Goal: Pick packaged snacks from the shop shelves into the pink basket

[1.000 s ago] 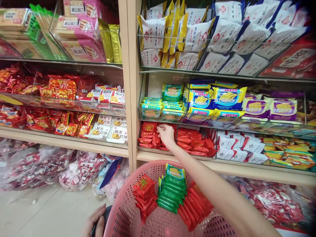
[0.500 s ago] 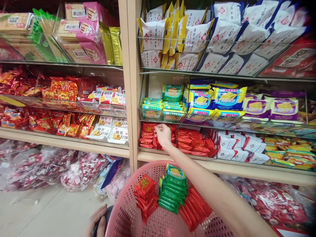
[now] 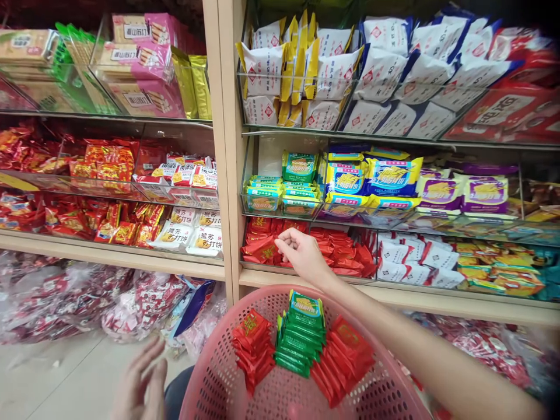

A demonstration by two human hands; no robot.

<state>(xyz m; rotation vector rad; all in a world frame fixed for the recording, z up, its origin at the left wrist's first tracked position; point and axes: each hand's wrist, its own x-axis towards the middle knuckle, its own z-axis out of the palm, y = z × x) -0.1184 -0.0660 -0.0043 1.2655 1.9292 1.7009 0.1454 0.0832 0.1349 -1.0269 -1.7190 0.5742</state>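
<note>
My right hand (image 3: 304, 255) is closed in a pinch on the edge of a red snack packet (image 3: 263, 251) with gold lettering, just in front of the low shelf bin of red packets (image 3: 339, 248). Below my forearm sits a pink perforated basket (image 3: 219, 373). Inside it are a left stack of red packets (image 3: 254, 350), a middle row of green soda biscuit packets (image 3: 300, 341) and a right row of red packets (image 3: 343, 361). To the left of the basket, my left hand (image 3: 142, 379) is raised, slightly blurred, its fingers apart and holding nothing.
Clear-fronted shelf bins hold yellow-blue biscuit packs (image 3: 389, 178), white packets (image 3: 406, 256) and white-and-yellow bags (image 3: 262, 70). A wooden upright (image 3: 227, 146) divides the shelves. Plastic bags of goods (image 3: 52, 297) lie on the floor beneath.
My right hand has drawn back from the bin with a red packet in its fingers. My left hand has moved away from the basket's side and opened. The view has shifted slightly.
</note>
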